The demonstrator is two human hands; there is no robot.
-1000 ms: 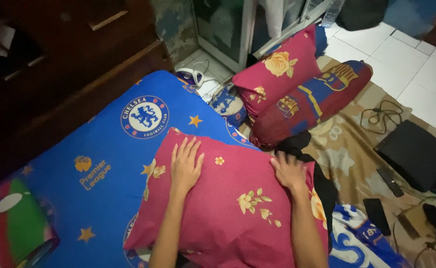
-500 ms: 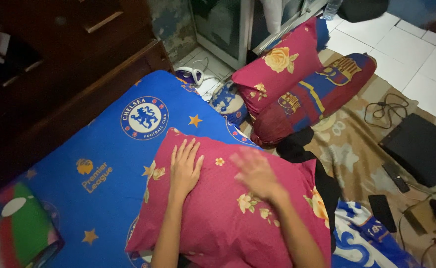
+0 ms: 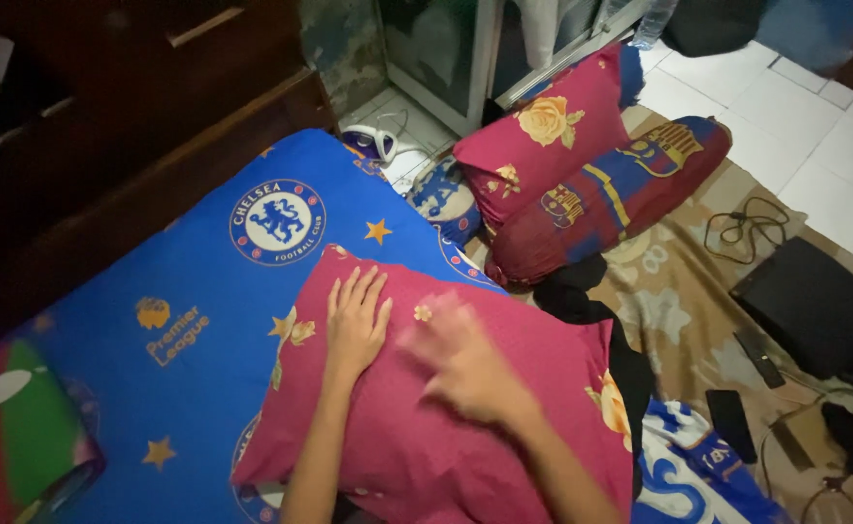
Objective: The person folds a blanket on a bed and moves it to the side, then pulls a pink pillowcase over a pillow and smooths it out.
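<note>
Red floral pillow (image 3: 504,427) lies on the blue mattress sheet (image 3: 203,291). Left hand (image 3: 355,320) rests flat on its upper left, fingers spread, gripping nothing. Right hand (image 3: 465,367) is over pillow centre, motion-blurred; looks open, contact unclear.

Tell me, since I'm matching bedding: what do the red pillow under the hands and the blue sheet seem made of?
Red pillow: likely woven cotton-type cloth, matte, soft creases, printed flowers. Blue sheet: probably thin printed cotton or polyester, matte with slight sheen; cannot tell which.
</note>
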